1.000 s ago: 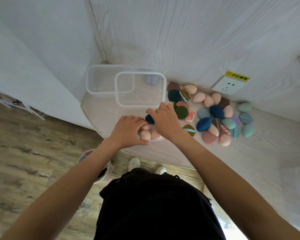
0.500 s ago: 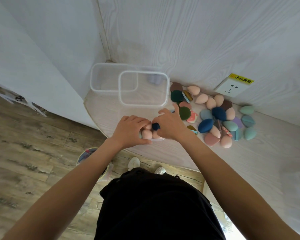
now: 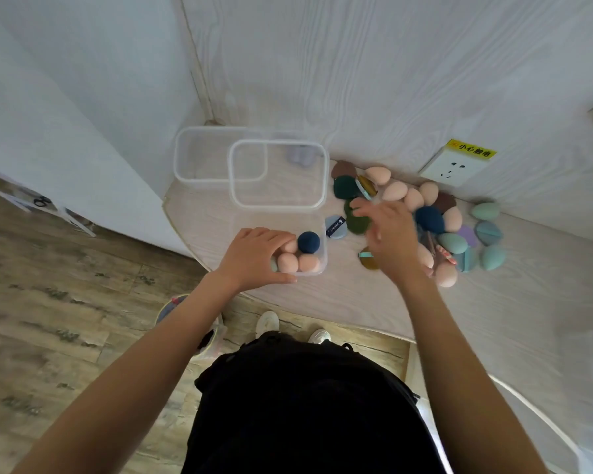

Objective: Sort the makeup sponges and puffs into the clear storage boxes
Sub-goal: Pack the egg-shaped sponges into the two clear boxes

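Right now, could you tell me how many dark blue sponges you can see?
2: one dark blue sponge sits in the small clear box under the left hand; another lies in the pile beside the right hand, which may hide more.

Single head cam, looks steeply down, close over table (image 3: pixel 322 295).

Three clear boxes (image 3: pixel 317 265) – two hands (image 3: pixel 254 256)

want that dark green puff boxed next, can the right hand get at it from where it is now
Probably yes: the right hand hovers with its fingertips right over the dark green puff, which lies on top of the pile with nothing covering it.
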The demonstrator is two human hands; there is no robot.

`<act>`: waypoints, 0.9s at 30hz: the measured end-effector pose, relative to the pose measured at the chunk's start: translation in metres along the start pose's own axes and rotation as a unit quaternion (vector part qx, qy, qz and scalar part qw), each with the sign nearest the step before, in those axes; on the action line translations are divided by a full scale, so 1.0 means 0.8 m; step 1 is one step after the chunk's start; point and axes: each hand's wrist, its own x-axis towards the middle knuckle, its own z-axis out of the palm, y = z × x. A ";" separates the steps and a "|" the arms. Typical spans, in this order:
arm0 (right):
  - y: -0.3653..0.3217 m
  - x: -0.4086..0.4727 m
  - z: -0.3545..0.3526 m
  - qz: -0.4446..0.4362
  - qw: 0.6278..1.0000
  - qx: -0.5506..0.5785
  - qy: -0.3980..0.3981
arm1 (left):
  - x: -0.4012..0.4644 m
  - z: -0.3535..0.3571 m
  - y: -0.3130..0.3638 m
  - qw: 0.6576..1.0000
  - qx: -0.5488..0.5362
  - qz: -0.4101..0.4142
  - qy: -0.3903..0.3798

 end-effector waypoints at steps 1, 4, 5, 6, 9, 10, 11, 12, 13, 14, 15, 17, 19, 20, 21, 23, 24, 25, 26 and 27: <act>0.019 -0.004 -0.004 0.030 0.999 -0.029 -0.015 | 0.000 -0.001 0.000 1.000 0.002 -0.002 -0.003; 0.065 -0.011 -0.009 0.067 0.972 -0.175 -0.144 | 0.001 -0.001 -0.001 1.000 0.006 0.000 -0.012; 0.074 -0.011 -0.008 0.060 0.955 -0.229 -0.182 | 0.001 -0.001 -0.001 1.000 0.005 0.003 -0.013; 0.081 -0.011 -0.007 0.050 0.939 -0.271 -0.207 | 0.001 -0.001 -0.003 1.000 0.001 0.004 -0.012; 0.088 -0.006 -0.005 0.036 0.912 -0.341 -0.225 | 0.002 0.000 -0.005 1.000 -0.007 0.007 -0.007; 0.089 -0.006 -0.005 0.031 0.909 -0.352 -0.219 | 0.003 0.000 -0.004 1.000 -0.005 0.008 -0.008; 0.089 -0.006 -0.006 0.028 0.912 -0.351 -0.208 | 0.003 0.000 -0.004 1.000 -0.005 0.006 -0.011; 0.087 -0.006 -0.008 0.028 0.920 -0.339 -0.195 | 0.004 0.000 -0.004 1.000 -0.005 0.003 -0.015; 0.081 -0.006 -0.011 0.027 0.933 -0.314 -0.173 | 0.005 0.000 -0.005 1.000 -0.007 -0.001 -0.018; 0.071 -0.005 -0.015 0.022 0.951 -0.273 -0.143 | 0.005 0.001 -0.006 1.000 -0.007 -0.004 -0.021; 0.057 -0.005 -0.018 0.012 0.971 -0.214 -0.106 | 0.005 0.001 -0.006 1.000 -0.010 -0.006 -0.022; 0.021 -0.002 -0.022 0.005 0.998 -0.042 -0.055 | 0.005 0.002 -0.007 1.000 -0.014 -0.006 -0.019; -0.016 0.008 -0.012 0.021 0.994 0.099 -0.048 | 0.004 0.001 -0.007 1.000 -0.016 -0.003 -0.013; -0.032 0.014 -0.003 0.030 0.989 0.136 -0.049 | 0.004 0.001 -0.006 1.000 -0.015 0.001 -0.010; -0.047 0.019 0.007 0.035 0.985 0.161 -0.052 | 0.004 0.001 -0.007 1.000 -0.014 0.004 -0.007; -0.069 0.026 0.028 0.020 0.981 0.183 -0.063 | 0.004 0.001 -0.007 1.000 -0.014 0.005 -0.001; -0.075 0.028 0.038 -0.003 0.983 0.173 -0.066 | 0.004 0.001 -0.006 1.000 -0.014 0.004 0.001; -0.078 0.029 0.046 -0.030 0.986 0.150 -0.071 | 0.004 0.000 -0.005 1.000 -0.014 0.004 0.002; -0.079 0.029 0.054 -0.056 0.987 0.124 -0.080 | 0.004 0.000 -0.005 1.000 -0.014 0.001 0.004; -0.078 0.028 0.058 -0.081 0.989 0.084 -0.090 | 0.003 0.000 -0.005 1.000 -0.017 -0.002 0.008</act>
